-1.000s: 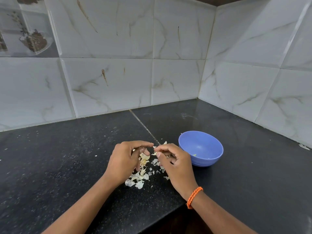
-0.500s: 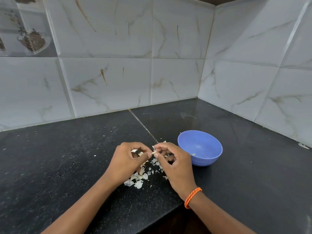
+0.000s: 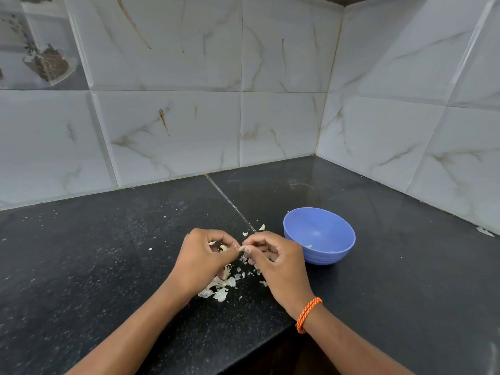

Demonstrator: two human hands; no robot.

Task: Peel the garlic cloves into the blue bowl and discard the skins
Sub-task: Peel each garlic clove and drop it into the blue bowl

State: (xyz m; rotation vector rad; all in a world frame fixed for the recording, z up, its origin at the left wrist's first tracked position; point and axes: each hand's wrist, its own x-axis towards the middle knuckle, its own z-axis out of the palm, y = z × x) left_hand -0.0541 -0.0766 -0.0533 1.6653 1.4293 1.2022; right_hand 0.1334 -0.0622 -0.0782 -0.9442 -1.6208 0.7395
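Both hands meet over the black counter, just left of the blue bowl [image 3: 319, 236]. My left hand [image 3: 201, 262] curls round a garlic clove [image 3: 223, 248], of which only a pale bit shows between the fingers. My right hand [image 3: 276, 262], with an orange band on the wrist, pinches a strip of skin [image 3: 241, 248] at the clove's tip between thumb and forefinger. A heap of loose garlic skins [image 3: 220, 286] lies on the counter under and between the hands. The bowl holds a small pale bit near its bottom.
The black stone counter [image 3: 108, 253] runs into a corner of white marbled wall tiles [image 3: 173, 136]. Its front edge cuts in just below my right wrist. A few skin flakes [image 3: 261, 227] lie by the bowl, and a white scrap [image 3: 485, 231] lies at the far right wall.
My hands have drawn closer together, fingertips now meeting at the clove. My right thumb and forefinger have taken hold of the skin at its tip. The bowl and skin heap have stayed put.
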